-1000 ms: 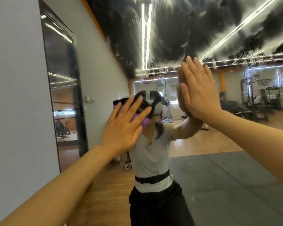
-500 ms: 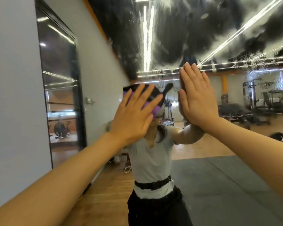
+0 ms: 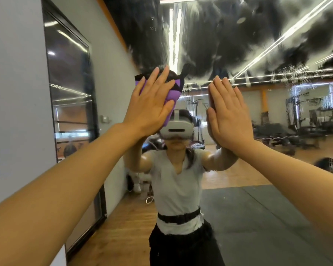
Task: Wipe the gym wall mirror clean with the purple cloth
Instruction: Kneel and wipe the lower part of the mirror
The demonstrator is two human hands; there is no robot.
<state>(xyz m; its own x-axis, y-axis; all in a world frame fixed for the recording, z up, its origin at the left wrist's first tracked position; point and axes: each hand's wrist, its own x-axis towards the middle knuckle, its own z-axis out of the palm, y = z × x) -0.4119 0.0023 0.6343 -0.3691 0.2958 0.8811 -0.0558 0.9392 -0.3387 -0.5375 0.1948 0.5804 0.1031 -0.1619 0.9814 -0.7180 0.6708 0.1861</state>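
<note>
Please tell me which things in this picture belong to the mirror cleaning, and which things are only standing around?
Belong to the job:
purple cloth, pressed flat under the left hand
wall mirror
right hand, flat on the glass

Only around:
dark door in the left wall
wall switch
barbell, seen as a reflection

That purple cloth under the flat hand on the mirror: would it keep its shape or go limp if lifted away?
Probably limp: the purple cloth shows folds and a drooping corner beside the left hand, so it looks soft. It likely slides easily, since straight fingers only press it to the mirror. It seems light, held up by pressure alone.
</note>
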